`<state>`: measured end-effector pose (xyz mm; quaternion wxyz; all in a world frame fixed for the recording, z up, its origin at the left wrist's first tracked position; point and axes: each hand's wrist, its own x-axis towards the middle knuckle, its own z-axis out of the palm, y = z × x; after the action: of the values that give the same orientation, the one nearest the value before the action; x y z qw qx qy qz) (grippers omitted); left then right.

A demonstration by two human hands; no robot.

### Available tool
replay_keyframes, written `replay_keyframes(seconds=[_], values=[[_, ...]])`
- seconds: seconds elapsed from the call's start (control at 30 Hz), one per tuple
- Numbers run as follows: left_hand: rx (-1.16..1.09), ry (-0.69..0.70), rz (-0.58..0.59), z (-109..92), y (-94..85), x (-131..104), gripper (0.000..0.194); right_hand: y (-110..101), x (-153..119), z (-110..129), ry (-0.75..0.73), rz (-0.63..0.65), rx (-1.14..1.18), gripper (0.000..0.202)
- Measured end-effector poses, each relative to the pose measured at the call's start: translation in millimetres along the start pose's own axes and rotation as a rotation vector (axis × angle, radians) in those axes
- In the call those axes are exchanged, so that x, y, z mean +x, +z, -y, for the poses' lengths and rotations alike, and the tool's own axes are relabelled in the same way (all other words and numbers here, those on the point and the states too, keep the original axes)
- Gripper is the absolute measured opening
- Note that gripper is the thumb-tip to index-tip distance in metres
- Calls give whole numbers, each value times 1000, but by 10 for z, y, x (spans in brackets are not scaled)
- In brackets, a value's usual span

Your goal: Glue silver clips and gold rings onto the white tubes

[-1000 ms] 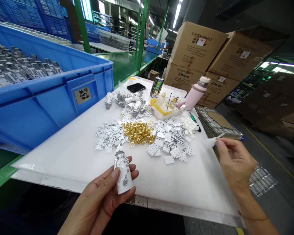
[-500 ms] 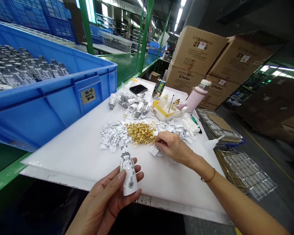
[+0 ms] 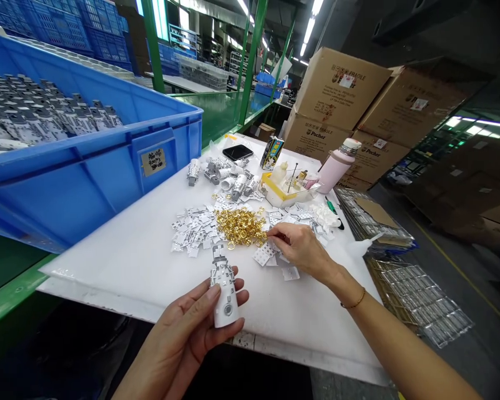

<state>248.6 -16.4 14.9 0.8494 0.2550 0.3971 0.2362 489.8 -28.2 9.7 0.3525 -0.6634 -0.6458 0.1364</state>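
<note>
A white and grey tower-shaped part (image 3: 225,297) stands nearly upright in my left hand (image 3: 195,319), its fingers wrapped round the lower body. My right hand (image 3: 298,247) is closed in a pinch at the right edge of a heap of gold rings (image 3: 239,225). Whatever lies between its fingertips is too small to make out. White printed flat pieces (image 3: 195,229) are spread left of the rings, and more printed pieces (image 3: 264,254) lie under and beside my right hand. Behind the rings sits a group of similar tower parts (image 3: 237,186).
A blue crate (image 3: 108,161) full of tower parts stands at the left. On the white table (image 3: 129,255) are a phone (image 3: 237,152), a drink carton (image 3: 271,153), a yellow-edged tray (image 3: 277,191), a pink bottle (image 3: 337,166) and a squeeze bottle (image 3: 360,246). Cartons (image 3: 337,89) stand behind.
My right hand has shifted slightly, its pinched fingertips now at the ring heap's edge, and more printed pieces show below it. My left hand has turned the tower part a little.
</note>
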Motion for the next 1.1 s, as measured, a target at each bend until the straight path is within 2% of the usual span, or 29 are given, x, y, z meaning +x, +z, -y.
replay_keyframes(seconds=[0.2,0.33,0.43,0.53,0.63,0.7,0.87,1.1], values=[[-9,7,44,-18,21,-5,28,-28,-49,32,101,-86,291,4],[-20,21,86,-36,77,-9,24,-54,-244,136,253,-76,632,15],[-27,28,108,-38,134,-7,21,-47,-435,266,337,-70,843,15],[-28,21,151,-33,193,-9,19,-26,-593,371,385,-88,980,12],[-38,8,185,-20,240,-13,18,-6,-696,425,437,-132,1119,22],[-38,5,179,-4,260,-13,18,11,-745,443,464,-171,1192,21],[-43,-2,142,43,292,-9,19,86,-843,450,349,-205,1129,12],[-39,-17,161,74,329,-4,19,177,-949,423,155,-265,919,17]])
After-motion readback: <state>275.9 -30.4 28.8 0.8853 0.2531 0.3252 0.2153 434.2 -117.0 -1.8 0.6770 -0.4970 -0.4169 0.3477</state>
